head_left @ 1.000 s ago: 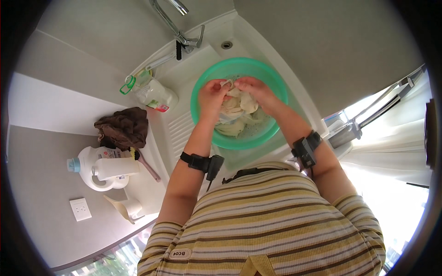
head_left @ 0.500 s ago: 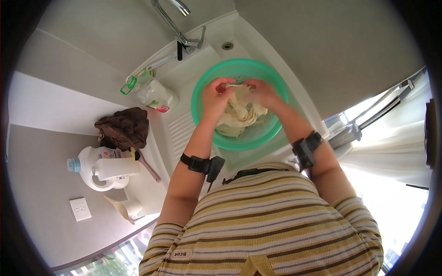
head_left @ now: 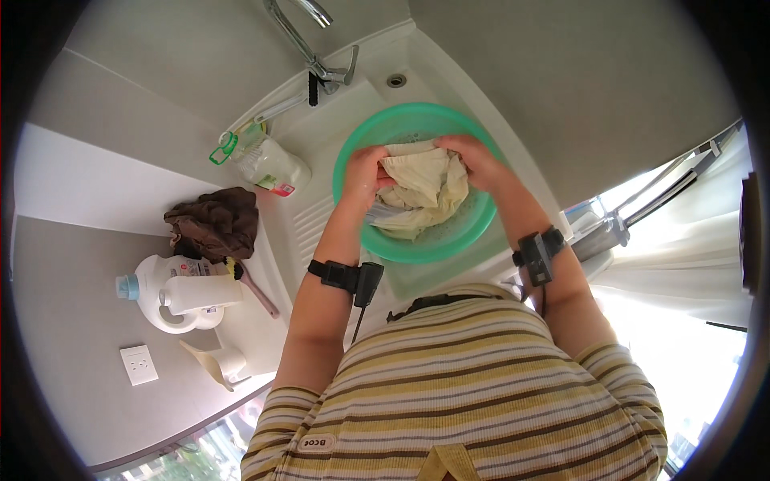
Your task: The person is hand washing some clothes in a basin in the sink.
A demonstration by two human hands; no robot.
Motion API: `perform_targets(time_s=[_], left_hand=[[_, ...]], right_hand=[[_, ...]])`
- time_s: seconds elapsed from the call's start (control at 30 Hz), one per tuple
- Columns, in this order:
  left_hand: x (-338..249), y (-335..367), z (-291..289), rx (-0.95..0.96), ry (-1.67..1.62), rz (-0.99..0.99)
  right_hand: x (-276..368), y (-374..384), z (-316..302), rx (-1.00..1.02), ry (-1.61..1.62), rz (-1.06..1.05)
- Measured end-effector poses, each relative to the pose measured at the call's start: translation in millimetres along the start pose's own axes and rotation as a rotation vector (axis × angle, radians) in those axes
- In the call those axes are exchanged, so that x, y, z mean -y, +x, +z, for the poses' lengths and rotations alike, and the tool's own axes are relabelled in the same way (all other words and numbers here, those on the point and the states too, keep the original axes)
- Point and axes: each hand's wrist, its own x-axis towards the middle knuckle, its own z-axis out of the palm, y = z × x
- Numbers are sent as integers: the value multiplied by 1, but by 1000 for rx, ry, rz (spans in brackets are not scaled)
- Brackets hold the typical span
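A wet, cream-coloured garment (head_left: 427,188) lies bunched over the sudsy water in a round green basin (head_left: 417,254). My left hand (head_left: 366,175) grips the garment's left upper corner, its fingers curled round the cloth. At the opposite corner my right hand (head_left: 473,159) pinches the edge, so a gathered band is stretched between both hands. The lower folds of the cloth hang into the water. Part of my left fingers is hidden behind the fabric.
The basin stands in a white laundry sink (head_left: 525,164) with a ridged washboard (head_left: 314,232) on its left. A chrome tap (head_left: 325,74) rises at the back. Left of the sink are a clear bottle (head_left: 273,164), brown cloth (head_left: 215,224), a white jug (head_left: 156,301) and a brush handle (head_left: 261,293).
My hands have moved apart, the left outward to the left and the right slightly to the right. The garment's top edge, bunched before, is now spread out between them.
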Motion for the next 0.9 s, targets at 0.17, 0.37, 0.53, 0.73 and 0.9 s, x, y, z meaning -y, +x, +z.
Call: perform_targets(time_s=[0.17, 0.37, 0.53, 0.73, 0.9], left_hand=[[33, 2, 30, 16, 725, 734], [30, 12, 54, -279, 1230, 890], [35, -11, 80, -107, 1168, 1097], [27, 6, 55, -299, 1101, 980], [30, -9, 72, -236, 1158, 1100]], right_hand=[[-26, 24, -4, -170, 208, -129], [-41, 24, 63, -397, 203, -49], [-57, 39, 17, -197, 230, -237], [-39, 21, 51, -179, 206, -107], [-46, 26, 31, -113, 305, -81]])
